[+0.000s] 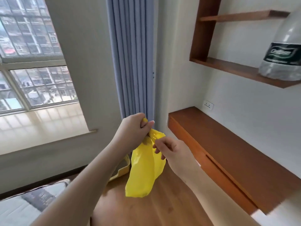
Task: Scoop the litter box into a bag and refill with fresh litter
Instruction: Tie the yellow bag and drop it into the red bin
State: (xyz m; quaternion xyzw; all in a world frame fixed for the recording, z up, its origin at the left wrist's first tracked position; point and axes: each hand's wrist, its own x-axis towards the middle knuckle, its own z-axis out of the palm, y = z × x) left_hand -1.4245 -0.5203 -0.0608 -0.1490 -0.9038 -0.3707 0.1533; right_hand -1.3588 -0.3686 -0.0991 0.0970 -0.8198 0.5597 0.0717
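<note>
A yellow plastic bag (144,170) hangs in the air in front of me over the wooden floor. My left hand (134,128) is closed on the bag's top end, which pokes out above my fist. A little lower, my right hand (167,150) pinches the bag's upper edge with its fingertips. Behind the bag and my left forearm, a corner of a pale yellow litter box (121,168) with a grey inside shows on the floor; most of it is hidden.
A blue-grey curtain (133,59) hangs in the corner beside a window (31,66). A low wooden desk (228,154) runs along the right wall, with wooden shelves (231,69) above holding a wrapped paper-roll pack (283,51). A bed edge (32,199) lies at lower left.
</note>
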